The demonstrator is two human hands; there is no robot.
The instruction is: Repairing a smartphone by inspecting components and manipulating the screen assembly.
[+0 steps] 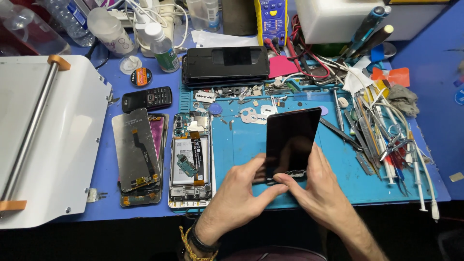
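Centre frame: left hand [241, 186] and right hand [316, 186], fingers closed on the dark phone screen [291, 140], hold it tilted above the blue mat [241, 140]. Lower-edge work appears underway; steady grip needed.

left hand [237, 193]: bare | wrist: gold chain bracelet [189, 247] + black band [200, 241] | right hand [321, 186]: bare, no sleeve

Two hands hold a black phone screen panel [292, 140] upright above a blue mat [241, 140]. The left hand [239, 195] and right hand [316, 186] pinch its lower edge. Just left of them lies an opened phone [191, 159]; scattered tools [382, 135] lie to their right.
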